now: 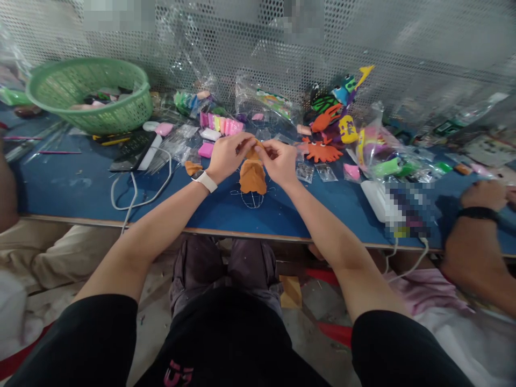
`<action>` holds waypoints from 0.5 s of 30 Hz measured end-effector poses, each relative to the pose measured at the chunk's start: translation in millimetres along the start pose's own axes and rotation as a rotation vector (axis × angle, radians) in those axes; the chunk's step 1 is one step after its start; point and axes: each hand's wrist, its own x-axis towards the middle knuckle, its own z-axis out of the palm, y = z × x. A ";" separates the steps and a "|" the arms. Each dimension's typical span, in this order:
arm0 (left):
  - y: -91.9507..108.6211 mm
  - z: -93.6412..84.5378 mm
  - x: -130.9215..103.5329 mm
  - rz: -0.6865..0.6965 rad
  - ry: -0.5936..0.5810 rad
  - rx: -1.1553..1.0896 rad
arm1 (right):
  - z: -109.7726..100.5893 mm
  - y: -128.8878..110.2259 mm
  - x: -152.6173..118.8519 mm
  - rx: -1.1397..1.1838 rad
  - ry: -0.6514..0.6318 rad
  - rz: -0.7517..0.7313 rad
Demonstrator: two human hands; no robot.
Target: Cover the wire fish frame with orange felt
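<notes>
Over the blue table, an orange-brown piece of modelling clay (253, 178) covers part of a wire frame (252, 201), whose bare loops show at the near end. My left hand (229, 155) pinches the far end of the clay with its fingertips. From the other side my right hand (279, 160) has its thumb and fingers closed on the same end. The fingertips of both hands almost meet there and partly hide the clay. A smaller lump of the same clay (193, 167) lies beside my left wrist.
A green basket (139, 111) stands at the back left, near a dark phone-like object (131, 150) and a white cable (134, 201). Pink clay packs (206, 149) lie behind my left hand. An orange crab figure (322, 150) is at right. Co-workers' arms (479, 231) flank me.
</notes>
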 end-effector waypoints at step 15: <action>3.3 1.0 1.2 -0.081 -0.041 -0.026 | 0.8 3.6 -0.2 -0.014 0.044 0.025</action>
